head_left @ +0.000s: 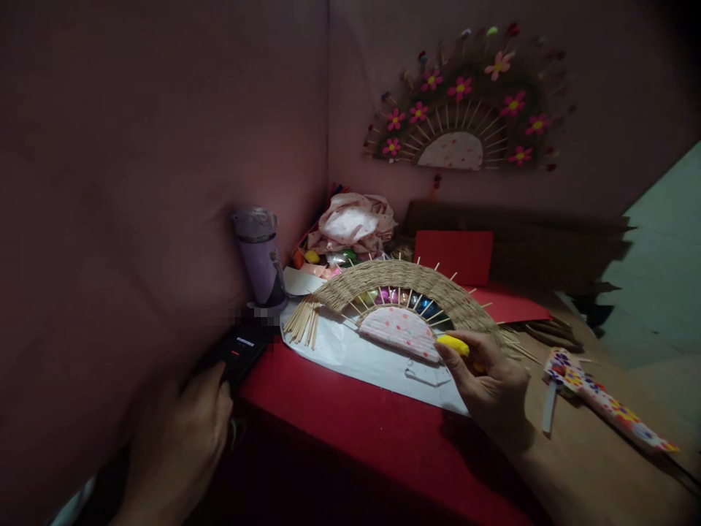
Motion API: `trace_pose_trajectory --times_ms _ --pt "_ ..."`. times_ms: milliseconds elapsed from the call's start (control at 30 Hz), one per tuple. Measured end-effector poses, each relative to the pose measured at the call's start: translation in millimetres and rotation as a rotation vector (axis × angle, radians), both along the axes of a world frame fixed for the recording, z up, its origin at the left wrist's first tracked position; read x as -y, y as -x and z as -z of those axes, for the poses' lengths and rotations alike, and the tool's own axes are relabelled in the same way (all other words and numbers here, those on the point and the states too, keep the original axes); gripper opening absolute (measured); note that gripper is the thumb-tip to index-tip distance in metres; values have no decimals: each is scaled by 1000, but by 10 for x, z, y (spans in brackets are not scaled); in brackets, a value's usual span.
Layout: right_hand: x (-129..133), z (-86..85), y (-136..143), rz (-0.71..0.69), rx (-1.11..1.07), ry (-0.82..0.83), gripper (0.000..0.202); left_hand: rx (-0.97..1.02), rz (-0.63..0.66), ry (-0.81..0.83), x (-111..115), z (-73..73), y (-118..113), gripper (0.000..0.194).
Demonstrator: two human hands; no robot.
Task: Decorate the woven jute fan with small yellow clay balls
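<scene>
Between the thumb and fingers of my right hand (490, 383) is a small yellow clay lump (453, 345), held over the near right side of a woven half-round fan (399, 272). Thin sticks poke out along the fan's straw band, and its base is a pink dotted half-circle (398, 332). The fan rests on a white sheet (339, 358). At the lower left, my left hand (178, 431) is blurred, its fingers curled at the near edge of a black flat device (244, 351). Whether they grip it, I cannot tell.
A purple bottle (263, 263) stands by the left wall. Behind the fan lie crumpled dotted cloth (358, 223) and red card (454, 256). Loose sticks (302, 321) lie at its left. A flower-patterned strip (613, 402) is at right; a flowered fan (471, 102) hangs above.
</scene>
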State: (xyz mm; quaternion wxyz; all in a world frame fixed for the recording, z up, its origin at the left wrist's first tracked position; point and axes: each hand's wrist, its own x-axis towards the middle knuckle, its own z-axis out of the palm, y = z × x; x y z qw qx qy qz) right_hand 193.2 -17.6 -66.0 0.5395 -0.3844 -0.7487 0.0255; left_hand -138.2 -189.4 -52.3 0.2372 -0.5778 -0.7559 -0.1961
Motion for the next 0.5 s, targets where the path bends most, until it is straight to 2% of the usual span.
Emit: trace_pose_trajectory --times_ms 67,167,267,367,500 --pt "-2 -1 1 5 6 -17 20 -81 -8 135 -212 -23 -89 36" --pt "-13 8 1 8 16 -22 19 -82 69 141 -577 -78 -405 43" --pt "-32 37 -6 -4 -22 26 21 -17 242 152 -802 -133 -813 46" --pt "-37 51 -16 -20 -46 53 21 51 390 172 -843 -157 -1118 47" --pt "-12 15 -16 0 3 -7 19 75 472 151 -759 -129 -1248 46"
